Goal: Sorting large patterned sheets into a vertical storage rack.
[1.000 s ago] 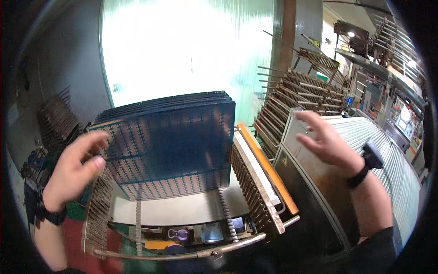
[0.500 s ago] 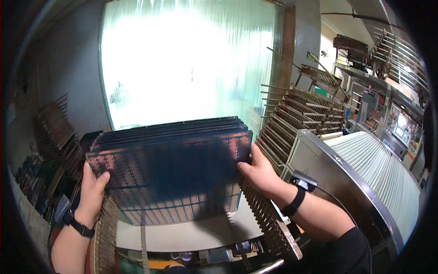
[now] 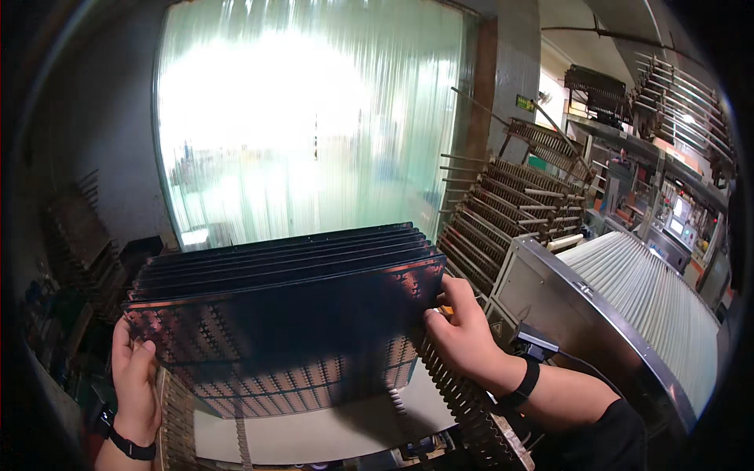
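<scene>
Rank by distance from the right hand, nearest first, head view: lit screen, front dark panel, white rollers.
1. Front dark panel: its right edge is in the right hand.
2. White rollers: to the hand's right, just beyond the metal side plate.
3. Lit screen: far right, in the background.

Dark rectangular panel (image 3: 314,326), copper-patterned, near-upright, in front of similar panels (image 3: 275,263)

factory workshop: roller conveyor (image 3: 640,302), slotted racks (image 3: 510,206), translucent strip curtain (image 3: 377,177)
</scene>
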### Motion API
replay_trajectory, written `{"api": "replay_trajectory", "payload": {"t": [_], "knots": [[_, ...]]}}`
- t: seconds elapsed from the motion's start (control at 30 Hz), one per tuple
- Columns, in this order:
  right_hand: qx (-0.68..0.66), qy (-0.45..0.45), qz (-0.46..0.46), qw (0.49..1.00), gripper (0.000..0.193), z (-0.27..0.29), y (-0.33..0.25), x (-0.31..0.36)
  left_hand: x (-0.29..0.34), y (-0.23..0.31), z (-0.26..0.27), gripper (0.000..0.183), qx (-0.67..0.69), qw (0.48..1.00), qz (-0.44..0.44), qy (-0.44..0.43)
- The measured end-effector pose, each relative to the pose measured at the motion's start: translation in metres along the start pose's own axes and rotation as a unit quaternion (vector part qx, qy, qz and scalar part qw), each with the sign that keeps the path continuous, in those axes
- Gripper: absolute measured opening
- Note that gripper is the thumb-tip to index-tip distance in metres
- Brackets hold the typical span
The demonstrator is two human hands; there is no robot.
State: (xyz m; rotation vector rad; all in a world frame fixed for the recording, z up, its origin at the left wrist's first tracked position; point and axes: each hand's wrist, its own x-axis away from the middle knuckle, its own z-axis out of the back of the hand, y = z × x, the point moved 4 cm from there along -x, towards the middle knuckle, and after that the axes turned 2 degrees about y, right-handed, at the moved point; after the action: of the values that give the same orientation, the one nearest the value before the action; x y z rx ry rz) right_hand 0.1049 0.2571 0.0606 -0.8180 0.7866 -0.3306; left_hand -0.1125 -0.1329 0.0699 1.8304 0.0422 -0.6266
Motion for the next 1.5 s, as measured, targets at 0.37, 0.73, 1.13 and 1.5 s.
{"api": "replay_trajectory", "payload": {"t": [0.37,0.73,1.13,1.5], "knots": [[-0.131,-0.025,0.002,0.991,0.061,-0.003,0.009,-0.002,-0.001,0.000,0.001,0.052,0.004,1.000,0.008,0.028],[-0.264,-0.097,-0.072,0.957,0.057,-0.010,0.018,-0.012,-0.006,-0.007,-0.001,0.053,0.005,0.998,0.056,-0.002],[-0.260,-0.083,-0.067,0.960,0.052,-0.007,0.009,-0.010,-0.006,-0.007,-0.001,0.053,-0.009,0.999,0.034,-0.025],[-0.289,-0.099,-0.034,0.952,0.067,-0.007,0.010,-0.010,-0.004,0.001,-0.013,0.065,0.004,0.999,0.019,-0.047]]}}
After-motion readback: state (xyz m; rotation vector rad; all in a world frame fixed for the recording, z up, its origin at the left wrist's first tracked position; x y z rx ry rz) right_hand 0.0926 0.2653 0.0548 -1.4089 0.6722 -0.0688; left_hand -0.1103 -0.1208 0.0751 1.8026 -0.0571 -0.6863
